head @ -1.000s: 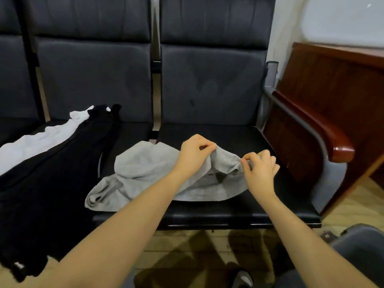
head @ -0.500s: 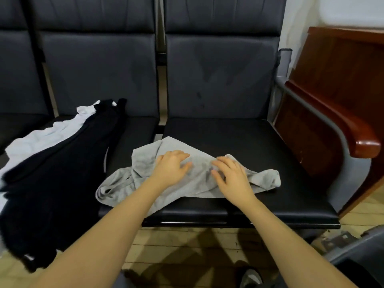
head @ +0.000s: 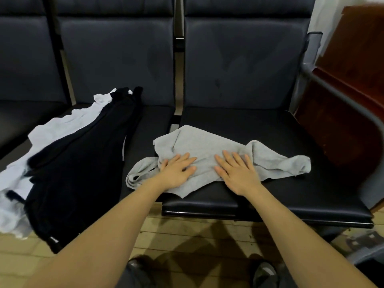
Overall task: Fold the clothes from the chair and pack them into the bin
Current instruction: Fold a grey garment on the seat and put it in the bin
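A grey garment (head: 199, 145) lies crumpled on the right-hand black seat (head: 270, 129), one end trailing left over the gap between seats. My left hand (head: 177, 172) rests flat on its left part, fingers spread. My right hand (head: 236, 173) lies flat on its middle, fingers apart, holding nothing. A black garment (head: 83, 159) is draped over the neighbouring seat and hangs off its front edge. Under it lies a white garment (head: 60, 127). The bin is only partly visible at the lower right (head: 365, 252).
A row of dark padded seats with backrests (head: 245, 65) fills the view. A grey metal armrest (head: 342, 100) and a brown wooden cabinet (head: 353, 90) stand at the right. Wooden floorboards (head: 187, 235) and my shoes (head: 264, 273) are below.
Both hands let go of the pinched grey cloth and dropped flat onto it. The garment now lies spread out on the seat.
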Tool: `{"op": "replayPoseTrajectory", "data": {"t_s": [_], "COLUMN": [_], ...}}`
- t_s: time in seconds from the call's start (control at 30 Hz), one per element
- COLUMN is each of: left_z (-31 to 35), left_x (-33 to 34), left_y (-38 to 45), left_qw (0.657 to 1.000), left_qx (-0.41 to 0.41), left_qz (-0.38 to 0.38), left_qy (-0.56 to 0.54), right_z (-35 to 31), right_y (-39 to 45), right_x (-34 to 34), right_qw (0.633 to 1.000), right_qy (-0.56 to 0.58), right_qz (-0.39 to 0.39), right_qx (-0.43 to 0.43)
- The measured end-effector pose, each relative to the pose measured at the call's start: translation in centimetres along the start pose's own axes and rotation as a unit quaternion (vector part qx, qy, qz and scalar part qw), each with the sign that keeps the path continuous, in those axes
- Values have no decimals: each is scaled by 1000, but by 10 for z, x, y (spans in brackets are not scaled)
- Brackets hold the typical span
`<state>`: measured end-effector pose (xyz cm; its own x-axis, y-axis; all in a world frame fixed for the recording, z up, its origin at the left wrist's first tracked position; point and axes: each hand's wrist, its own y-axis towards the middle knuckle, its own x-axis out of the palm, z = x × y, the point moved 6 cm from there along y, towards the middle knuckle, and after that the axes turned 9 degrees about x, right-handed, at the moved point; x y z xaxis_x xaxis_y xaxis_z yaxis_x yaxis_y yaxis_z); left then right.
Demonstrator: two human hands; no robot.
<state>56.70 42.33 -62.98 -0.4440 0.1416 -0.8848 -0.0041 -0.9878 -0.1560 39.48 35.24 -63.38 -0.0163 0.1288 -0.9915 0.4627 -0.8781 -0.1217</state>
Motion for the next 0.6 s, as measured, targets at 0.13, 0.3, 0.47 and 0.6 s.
{"op": "replayPoseTrajectory", "data": {"t_s": [0.13,0.3,0.47,0.6], "left_z": [27,60,73,58], "left_x": [9,15,14,-2], "left_y": [19,34,41,35], "left_qw": [999,998,996,992], "left_qx": [26,54,78,74], "left_qz": [17,23,25,95], "left_qy": [26,37,32,36], "right_z": [31,65,77,56], "right_y": [6,5,-2,-14], "right_x": [-5,-9,-13,-23], "right_qw": [999,997,995,987], "right_qy": [-41,-35,24,88], "right_qz": [14,21,57,133], "right_qx": [26,64,76,23]}}
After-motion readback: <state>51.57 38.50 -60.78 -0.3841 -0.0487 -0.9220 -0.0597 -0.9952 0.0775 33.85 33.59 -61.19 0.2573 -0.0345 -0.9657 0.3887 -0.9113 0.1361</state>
